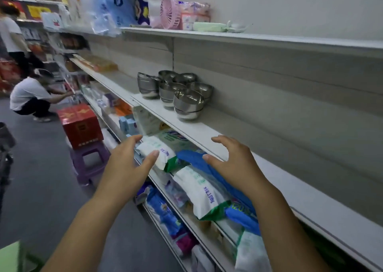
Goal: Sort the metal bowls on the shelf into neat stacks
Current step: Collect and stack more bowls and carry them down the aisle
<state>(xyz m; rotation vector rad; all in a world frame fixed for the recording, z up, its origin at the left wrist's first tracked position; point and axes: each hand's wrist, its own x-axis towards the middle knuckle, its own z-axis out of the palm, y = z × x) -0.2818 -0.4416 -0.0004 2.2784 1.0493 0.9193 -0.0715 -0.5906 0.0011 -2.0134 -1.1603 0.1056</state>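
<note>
Hovering before the long white shelf (207, 130), both hands were short of the work. The shelf ran away to the left, and the metal bowls (176, 89) sat on it well apart from the hands. They were huddled in a cluster of perhaps 6 uneven stacks, though blur made the count unsure. Beneath that shelf lay bagged goods (203, 193), with the hands hanging in front of them. The left hand (128, 164) and the right hand (234, 161) each showed an open grip, fingers spread and lightly bent, holding nothing.

To do this step well, I judged that the nearest stack (188, 105) was the one to take first, since it stood foremost and screened the others. 1 hand would best steady its base while the other lifted bowls off the top by the rim, because the polished sides looked likely to slip. Matching bowls by width before nesting them would keep each stack upright. Finished stacks wanted setting back from the shelf's lip, which the front stack stood near.
</note>
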